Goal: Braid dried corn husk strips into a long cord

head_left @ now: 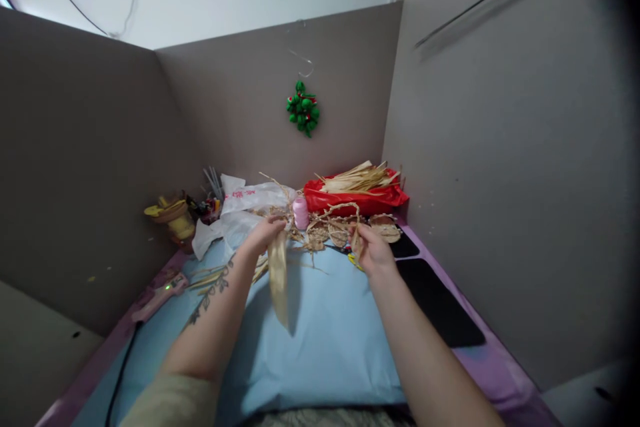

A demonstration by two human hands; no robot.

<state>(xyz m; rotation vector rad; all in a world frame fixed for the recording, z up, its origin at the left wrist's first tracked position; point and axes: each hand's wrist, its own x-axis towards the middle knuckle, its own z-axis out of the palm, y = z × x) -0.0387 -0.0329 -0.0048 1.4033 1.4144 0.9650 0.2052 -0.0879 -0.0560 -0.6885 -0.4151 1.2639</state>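
Note:
My left hand (267, 233) is closed on the top of a dried corn husk (279, 280), a broad pale leaf hanging down over the blue cover (320, 333). In the fingers of my right hand (374, 250) is the end of a twisted husk cord (345, 207), which arches up and away to the left. A short flap of husk hangs by those fingers. Between the hands, farther back, stands a pink spool of thread (301, 213). Flat woven husk pieces (337, 233) lie behind, and yellow-handled scissors (354, 261) are partly hidden by my right hand.
A red plastic bag (350, 201) holds more husks at the back. White plastic bags (257, 198), a flowerpot-like container (173, 217) and a pink glue gun (160, 297) with a green light sit leftward. A black mat (437, 300) lies right. Grey panels (240, 107) enclose the table.

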